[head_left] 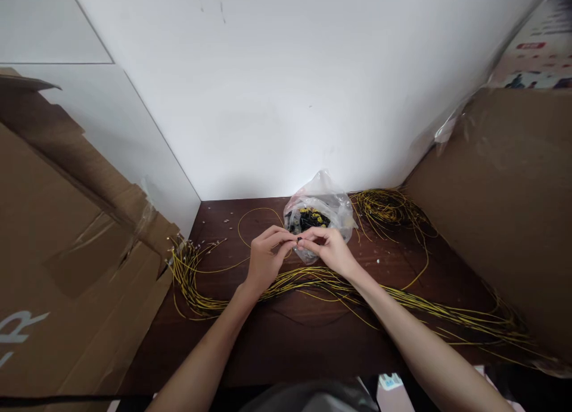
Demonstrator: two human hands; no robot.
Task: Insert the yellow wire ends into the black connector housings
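My left hand (267, 254) and my right hand (329, 251) meet fingertip to fingertip above the table. Between their pinched fingers is a small black part (300, 239), too small to identify more closely. One thin yellow wire (240, 221) loops up behind my left hand; whether its end is in my fingers I cannot tell. Just behind the hands, a clear plastic bag (324, 191) lies open with black and yellow small pieces (314, 219) inside. Under my wrists runs a long bundle of yellow and black wires (308, 275).
A tangled coil of yellow wire (384, 206) lies at the back right. Bundle ends with small tips (179, 245) fan out at the left. Cardboard boxes stand left (58, 221) and right (504, 179), with a white wall (277, 102) behind. Small bits (226, 221) dot the dark table (286, 340).
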